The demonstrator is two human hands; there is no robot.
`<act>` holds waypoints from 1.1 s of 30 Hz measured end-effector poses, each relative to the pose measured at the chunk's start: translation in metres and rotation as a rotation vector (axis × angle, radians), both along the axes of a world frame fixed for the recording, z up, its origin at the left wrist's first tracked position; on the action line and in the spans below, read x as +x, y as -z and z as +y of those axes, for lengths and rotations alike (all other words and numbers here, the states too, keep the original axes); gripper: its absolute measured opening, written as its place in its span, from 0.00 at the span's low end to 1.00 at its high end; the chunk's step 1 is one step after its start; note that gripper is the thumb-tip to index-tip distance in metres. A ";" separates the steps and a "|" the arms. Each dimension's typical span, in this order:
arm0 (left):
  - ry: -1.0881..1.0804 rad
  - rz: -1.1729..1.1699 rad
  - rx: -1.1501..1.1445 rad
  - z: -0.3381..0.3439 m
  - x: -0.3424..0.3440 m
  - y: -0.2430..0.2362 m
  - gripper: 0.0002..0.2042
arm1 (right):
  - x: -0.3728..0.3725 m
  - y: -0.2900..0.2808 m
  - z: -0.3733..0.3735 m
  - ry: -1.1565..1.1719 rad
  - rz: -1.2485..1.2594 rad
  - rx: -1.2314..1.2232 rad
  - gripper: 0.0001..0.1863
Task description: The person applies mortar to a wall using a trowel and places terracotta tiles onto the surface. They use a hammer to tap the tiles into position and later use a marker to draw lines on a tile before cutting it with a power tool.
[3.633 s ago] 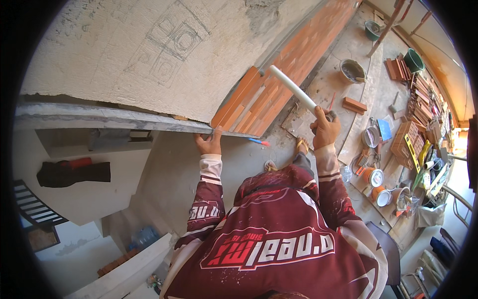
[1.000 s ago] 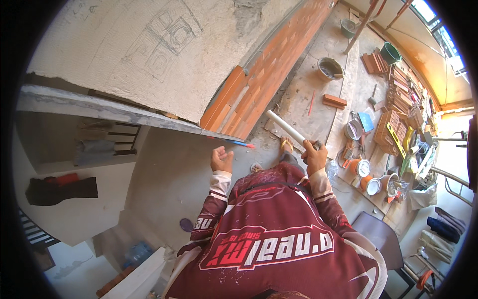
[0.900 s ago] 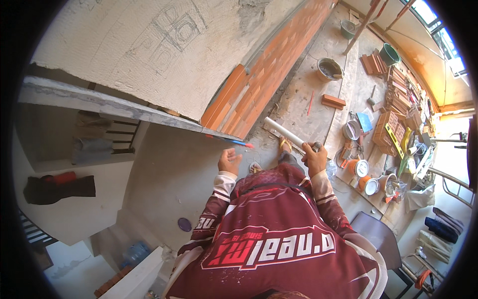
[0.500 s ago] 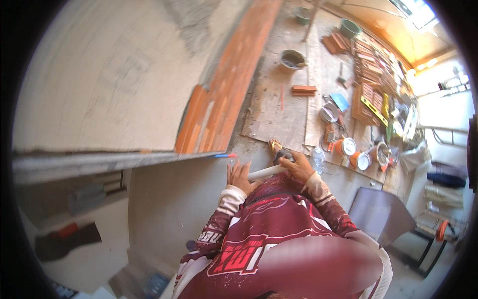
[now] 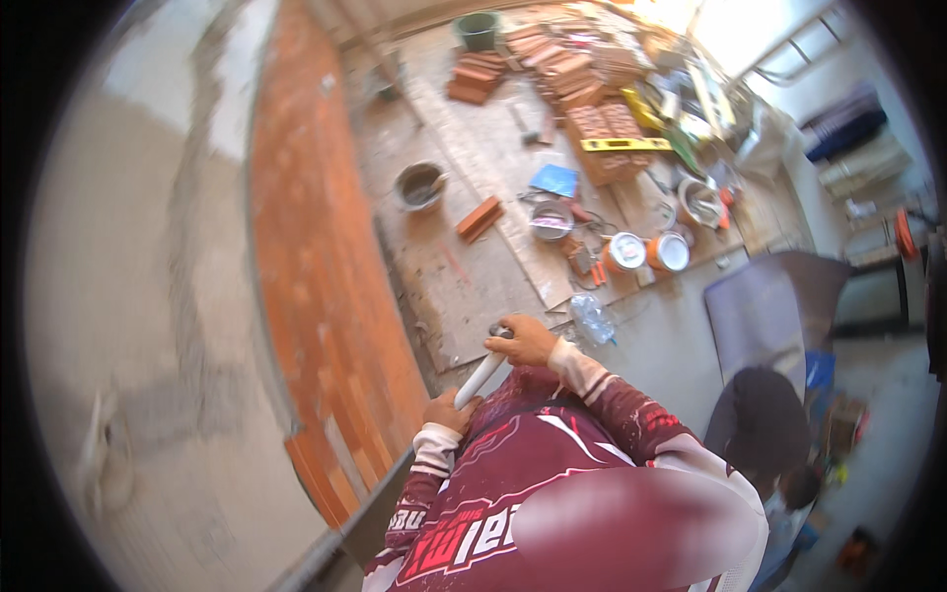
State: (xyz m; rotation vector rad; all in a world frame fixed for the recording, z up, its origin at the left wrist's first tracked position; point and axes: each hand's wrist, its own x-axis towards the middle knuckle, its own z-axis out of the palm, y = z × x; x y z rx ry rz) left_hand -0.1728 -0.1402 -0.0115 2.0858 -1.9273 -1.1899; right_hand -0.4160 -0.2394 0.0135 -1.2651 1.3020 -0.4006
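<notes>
White tube [image 5: 480, 381] held two-handed before the waist, just off the floor board's [image 5: 485, 301] near edge.
Forearms angled inward; right hand [image 5: 528, 342] farther forward, fingers curled around the tube's dark end [image 5: 501, 332]; left hand [image 5: 452, 411] closer to the body, closed about the other end, fingertips blurred. Long axis slants forward and rightward, dark end pointing away from the person; vertical tilt unclear.

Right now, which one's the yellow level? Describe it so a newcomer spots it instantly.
Start at the long band of orange bricks at picture left, then cross right over the floor boards to the stack of pitted bricks. The yellow level lies along that stack's near edge. It is a straight, slim bar, unlike the bunched yellow item just beyond it.
</notes>
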 end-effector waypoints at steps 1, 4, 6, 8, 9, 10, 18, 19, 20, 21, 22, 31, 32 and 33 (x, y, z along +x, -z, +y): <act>0.026 0.027 0.008 -0.024 -0.008 0.001 0.20 | -0.012 0.000 -0.017 0.012 0.022 -0.037 0.27; 0.001 0.297 0.007 -0.074 -0.027 0.007 0.17 | -0.039 -0.009 -0.055 0.069 0.095 -0.114 0.26; 0.017 0.364 0.185 -0.105 -0.030 0.014 0.14 | -0.051 -0.006 -0.076 0.103 0.101 -0.109 0.25; -0.046 0.461 0.440 -0.135 -0.044 -0.010 0.12 | -0.050 0.023 -0.090 0.155 0.174 -0.204 0.24; -0.019 0.482 0.451 -0.148 -0.045 -0.013 0.09 | -0.053 0.015 -0.094 0.228 0.130 -0.142 0.25; 0.025 0.456 0.433 -0.161 -0.046 -0.020 0.10 | -0.054 0.001 -0.098 0.293 0.081 -0.092 0.26; 0.234 0.609 0.337 -0.260 -0.046 0.017 0.08 | -0.046 0.032 -0.107 0.965 -0.556 0.064 0.38; 0.254 0.504 0.363 -0.271 -0.059 0.003 0.07 | -0.042 0.016 -0.106 0.922 -0.517 0.102 0.39; 0.246 0.546 0.374 -0.277 -0.068 0.000 0.07 | -0.024 0.041 -0.107 0.903 -0.322 -0.013 0.39; 0.236 0.588 0.386 -0.283 -0.078 0.000 0.07 | -0.005 0.068 -0.115 0.874 -0.123 -0.118 0.39; 0.213 0.634 0.395 -0.289 -0.083 0.002 0.07 | 0.003 0.068 -0.123 0.756 -0.219 -0.100 0.39; 0.252 0.719 0.532 -0.361 -0.047 0.067 0.17 | 0.002 0.122 -0.220 1.038 -0.242 0.345 0.30; 0.204 0.610 0.581 -0.368 -0.026 0.087 0.17 | -0.012 0.136 -0.236 1.022 -0.237 0.428 0.30; 0.134 0.500 0.624 -0.373 -0.001 0.109 0.17 | -0.029 0.149 -0.253 0.867 -0.148 0.460 0.28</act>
